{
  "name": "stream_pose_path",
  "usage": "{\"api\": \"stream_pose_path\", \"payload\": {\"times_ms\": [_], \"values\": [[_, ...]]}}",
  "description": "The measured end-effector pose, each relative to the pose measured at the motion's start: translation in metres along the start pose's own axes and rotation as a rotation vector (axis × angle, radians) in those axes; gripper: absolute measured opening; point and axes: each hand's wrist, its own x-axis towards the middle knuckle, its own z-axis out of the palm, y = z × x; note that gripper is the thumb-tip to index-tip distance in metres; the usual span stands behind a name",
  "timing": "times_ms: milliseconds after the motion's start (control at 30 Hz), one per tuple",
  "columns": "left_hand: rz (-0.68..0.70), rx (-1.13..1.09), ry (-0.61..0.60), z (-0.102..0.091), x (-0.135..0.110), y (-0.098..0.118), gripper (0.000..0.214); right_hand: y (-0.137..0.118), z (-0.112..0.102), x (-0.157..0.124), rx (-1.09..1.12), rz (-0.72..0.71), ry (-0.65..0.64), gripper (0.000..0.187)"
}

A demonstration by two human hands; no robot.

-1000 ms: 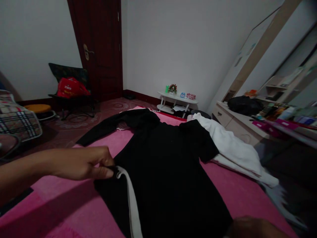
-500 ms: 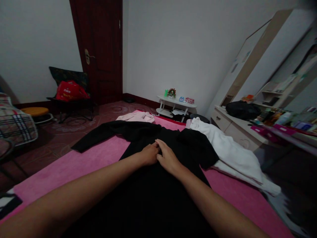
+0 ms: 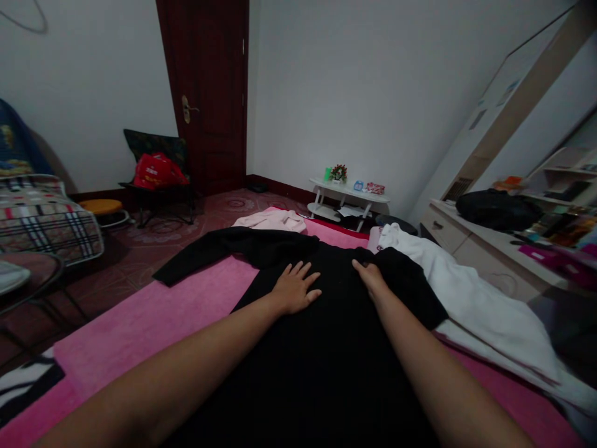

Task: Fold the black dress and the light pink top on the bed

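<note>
While left hand point(image 3: 295, 289), right hand point(image 3: 370, 278) rest open, black garment point(image 3: 326, 348) lies flat, long-sleeved.

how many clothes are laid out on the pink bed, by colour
black: 1, the black garment, with the left hand flat on it and the right hand on its shoulder
white: 1, the white garment
pale pink: 1, the pale pink garment
total: 3
</note>
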Motion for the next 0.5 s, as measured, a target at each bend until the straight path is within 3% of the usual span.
{"api": "stream_pose_path", "payload": {"times_ms": [167, 300, 400, 500], "values": [[0.013, -0.036, 0.012, -0.002, -0.003, 0.0, 0.061, 0.002, 0.035, -0.023, 0.35, -0.014, 0.123, 0.039], [0.104, -0.213, 0.078, -0.018, -0.018, -0.011, 0.039, 0.014, 0.033, -0.04, 0.738, -0.059, 0.148, 0.035], [0.045, -0.315, 0.27, -0.044, -0.032, -0.036, 0.03, 0.014, 0.03, -0.044, 0.817, -0.084, 0.09, 0.036], [-0.099, -0.219, 0.552, -0.073, -0.034, -0.076, 0.032, 0.01, 0.033, -0.045, 0.806, -0.113, 0.116, 0.037]]}}
